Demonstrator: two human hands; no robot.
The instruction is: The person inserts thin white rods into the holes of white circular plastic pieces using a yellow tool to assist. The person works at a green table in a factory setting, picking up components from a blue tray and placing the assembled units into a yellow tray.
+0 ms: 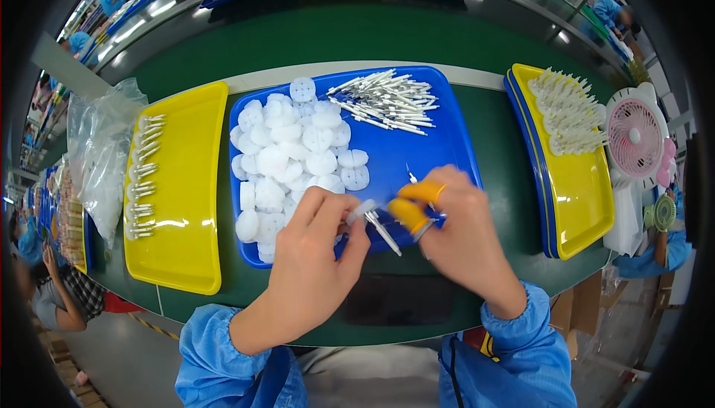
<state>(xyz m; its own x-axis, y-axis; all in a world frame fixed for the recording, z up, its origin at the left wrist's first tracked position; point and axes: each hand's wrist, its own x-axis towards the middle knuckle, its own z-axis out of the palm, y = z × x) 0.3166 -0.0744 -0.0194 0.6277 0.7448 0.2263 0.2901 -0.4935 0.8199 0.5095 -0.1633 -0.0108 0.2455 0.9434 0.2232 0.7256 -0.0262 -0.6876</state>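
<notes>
My left hand (313, 259) pinches a small white round disc (363, 210) over the near edge of the blue tray (447, 147). My right hand (454, 229), with orange finger cots on thumb and forefinger, holds a thin white pin (383, 231) against that disc. A heap of white round discs (290, 155) fills the tray's left half. A pile of thin white pins (387, 100) lies at its far right corner.
A yellow tray (186, 185) on the left holds rows of assembled pieces (141, 177). Another yellow tray (573, 185) on the right holds more assembled pieces (570, 114). A clear plastic bag (100, 155) lies far left, a small pink fan (634, 138) far right. Other workers sit nearby.
</notes>
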